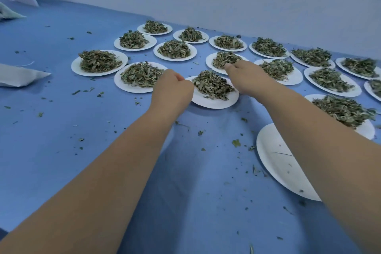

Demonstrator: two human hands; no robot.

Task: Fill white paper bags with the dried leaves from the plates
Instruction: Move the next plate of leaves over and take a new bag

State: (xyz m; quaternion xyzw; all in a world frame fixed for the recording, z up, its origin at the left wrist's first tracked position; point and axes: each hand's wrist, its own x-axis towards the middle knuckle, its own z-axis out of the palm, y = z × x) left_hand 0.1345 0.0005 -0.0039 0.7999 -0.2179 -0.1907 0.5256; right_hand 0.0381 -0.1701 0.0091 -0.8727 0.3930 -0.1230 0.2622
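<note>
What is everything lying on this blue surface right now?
Plates heaped with dried leaves: about sixteen, white under green-brown, middle to right edge.
Empty plate: one, white, near right.
Bag: one, white, left edge.
Leaf scraps: many, green, scattered over the cloth.
Cloth: one, blue, spread under everything.
Left hand: one, bare, at the nearest heaped plate's left rim.
Right hand: one, bare, at that plate's right side.

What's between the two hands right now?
A plate heaped with dried leaves, between the left hand and right hand, shown in the head view.
</note>
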